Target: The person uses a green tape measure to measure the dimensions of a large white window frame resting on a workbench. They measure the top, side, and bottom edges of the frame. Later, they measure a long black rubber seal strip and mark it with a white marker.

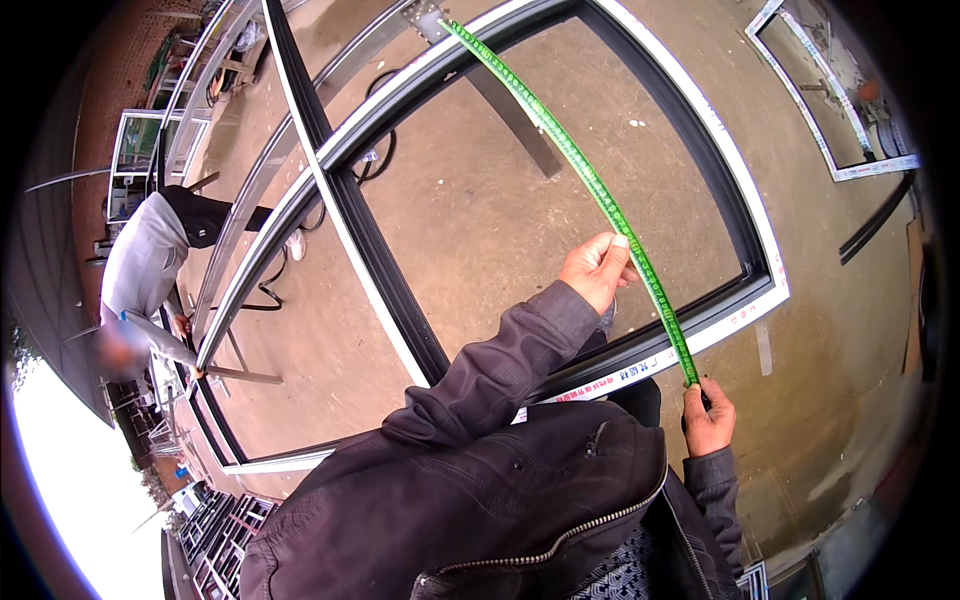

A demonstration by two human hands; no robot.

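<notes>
A bright green tape measure (565, 145) stretches in a long curve across the window frame (745, 215), from its far bar down past its near bar. My left hand (597, 270) pinches the blade between thumb and fingers partway along, above the frame's opening. My right hand (708, 418) is closed around the near end, just outside the near bar. Something dark shows between those fingers; the tape's case is mostly hidden there. The frame has black inner profiles and white outer faces with printed film. A crossbar (370, 260) divides it to the left of my hands.
On the left a person in a grey top (150, 250) bends over the frame's far-left part. Metal legs (520, 125) and black cables (378, 150) lie under it. Another frame (800, 90) stands at the upper right, with dark strips (875, 220) near it. Stacked frames (225, 540) are at lower left.
</notes>
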